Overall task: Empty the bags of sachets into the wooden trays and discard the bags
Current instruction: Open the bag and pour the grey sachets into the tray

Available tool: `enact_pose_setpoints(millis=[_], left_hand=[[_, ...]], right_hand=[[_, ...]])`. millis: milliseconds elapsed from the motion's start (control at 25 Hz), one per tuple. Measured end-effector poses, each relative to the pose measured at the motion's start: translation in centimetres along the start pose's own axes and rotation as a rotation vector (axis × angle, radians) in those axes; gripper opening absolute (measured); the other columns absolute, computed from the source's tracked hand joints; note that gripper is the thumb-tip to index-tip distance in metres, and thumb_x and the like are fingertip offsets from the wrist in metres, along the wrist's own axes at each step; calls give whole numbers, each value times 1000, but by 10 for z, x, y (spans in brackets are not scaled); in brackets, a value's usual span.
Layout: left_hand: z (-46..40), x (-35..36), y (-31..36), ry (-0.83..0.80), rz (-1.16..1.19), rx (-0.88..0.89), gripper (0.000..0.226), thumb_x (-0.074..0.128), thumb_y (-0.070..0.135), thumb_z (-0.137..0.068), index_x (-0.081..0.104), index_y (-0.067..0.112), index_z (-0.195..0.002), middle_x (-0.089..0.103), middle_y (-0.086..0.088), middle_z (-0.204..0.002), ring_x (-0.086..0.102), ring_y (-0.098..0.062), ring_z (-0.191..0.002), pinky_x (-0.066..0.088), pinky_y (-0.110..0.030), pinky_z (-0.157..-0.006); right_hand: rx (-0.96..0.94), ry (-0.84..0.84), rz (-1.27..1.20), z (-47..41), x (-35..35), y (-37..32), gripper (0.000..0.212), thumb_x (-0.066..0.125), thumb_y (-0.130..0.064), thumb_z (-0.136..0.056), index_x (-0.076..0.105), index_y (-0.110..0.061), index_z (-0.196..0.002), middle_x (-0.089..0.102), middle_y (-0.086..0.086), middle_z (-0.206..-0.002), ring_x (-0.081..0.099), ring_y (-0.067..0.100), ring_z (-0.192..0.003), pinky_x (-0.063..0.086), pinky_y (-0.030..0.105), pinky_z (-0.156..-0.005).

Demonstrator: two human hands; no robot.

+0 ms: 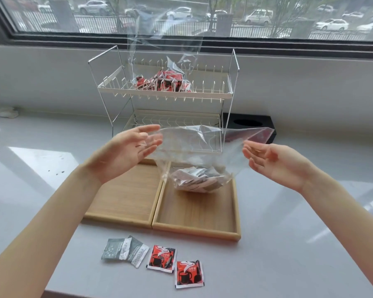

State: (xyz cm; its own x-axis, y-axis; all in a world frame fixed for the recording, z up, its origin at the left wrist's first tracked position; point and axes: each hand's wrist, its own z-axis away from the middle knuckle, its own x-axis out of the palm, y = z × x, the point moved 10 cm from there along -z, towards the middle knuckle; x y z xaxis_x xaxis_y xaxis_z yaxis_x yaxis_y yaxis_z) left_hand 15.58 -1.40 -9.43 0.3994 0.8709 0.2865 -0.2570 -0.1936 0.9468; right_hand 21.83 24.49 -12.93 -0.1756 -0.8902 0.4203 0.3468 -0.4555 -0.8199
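Head cam: both hands, left hand and right hand, fingers spread, holding nothing. Clear bag of grey sachets sits in the right wooden tray. Probably light, floppy, slippery plastic; I'd grab its bottom corners.

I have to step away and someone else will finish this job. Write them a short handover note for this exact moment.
Left hand: open, fingers touching the mouth of the clear plastic bag of grey sachets.
Right hand: open beside the bag's other edge.
That bag rests in the right wooden tray; the left wooden tray holds nothing.
Clear bag of red sachets sits on the white wire rack's top tier.
Two loose grey sachets and two loose red sachets lie before the trays.
Done: nothing emptied. Left: empty both bags, discard them.
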Motion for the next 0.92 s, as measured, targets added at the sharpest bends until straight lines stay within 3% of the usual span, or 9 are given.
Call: enact_pose_setpoints(millis=[80, 160, 240, 360, 680, 920], left_hand=[[0, 2, 10, -35, -113, 63, 50, 80, 19, -54, 64, 21, -102, 68, -4, -99, 64, -8, -91, 52, -12, -80], [-1, -2, 27, 86, -430, 177, 30, 70, 10, -71, 61, 22, -98, 62, -1, -92, 60, -2, -82, 48, -5, -75], [0, -3, 50, 248, -553, 304, 16, 59, 4, -84, 62, 19, -86, 67, 5, -73, 61, 2, -64, 49, -5, -65], [1, -8, 68, 338, -544, 390, 18, 54, 3, -86, 63, 17, -79, 67, 12, -54, 61, 1, -52, 52, -9, -56], [10, -1, 129, 372, -565, 589, 11, 60, 14, -84, 64, 21, -76, 68, 17, -55, 56, 0, -46, 48, -11, -49], [9, -7, 155, 400, -543, 623, 9, 61, 20, -84, 63, 23, -75, 68, 18, -56, 56, 1, -47, 46, -9, -49]], right_hand=[[-88, 0, 80, -1, 3, -14, 39, 25, 10, -87, 60, -6, -96, 65, 1, -84, 69, 3, -67, 55, 13, -59], [-178, 34, 155, -4, 4, -28, 24, 38, -1, -93, 61, -8, -94, 71, -5, -74, 69, 1, -67, 55, 12, -62], [-253, 88, 199, -6, 3, -42, 19, 45, -8, -93, 63, -10, -87, 73, -8, -64, 68, 0, -64, 54, 11, -61], [-325, 124, 278, -5, 6, -59, 19, 48, -11, -92, 64, -12, -82, 72, -8, -61, 68, 0, -62, 55, 11, -62], [-456, 134, 334, 15, 27, -114, 19, 50, -14, -91, 65, -15, -79, 71, -8, -57, 68, 1, -59, 52, 11, -53], [-486, 88, 362, 22, 51, -142, 17, 52, -14, -90, 66, -14, -80, 71, -7, -57, 69, 2, -59, 51, 12, -50]])
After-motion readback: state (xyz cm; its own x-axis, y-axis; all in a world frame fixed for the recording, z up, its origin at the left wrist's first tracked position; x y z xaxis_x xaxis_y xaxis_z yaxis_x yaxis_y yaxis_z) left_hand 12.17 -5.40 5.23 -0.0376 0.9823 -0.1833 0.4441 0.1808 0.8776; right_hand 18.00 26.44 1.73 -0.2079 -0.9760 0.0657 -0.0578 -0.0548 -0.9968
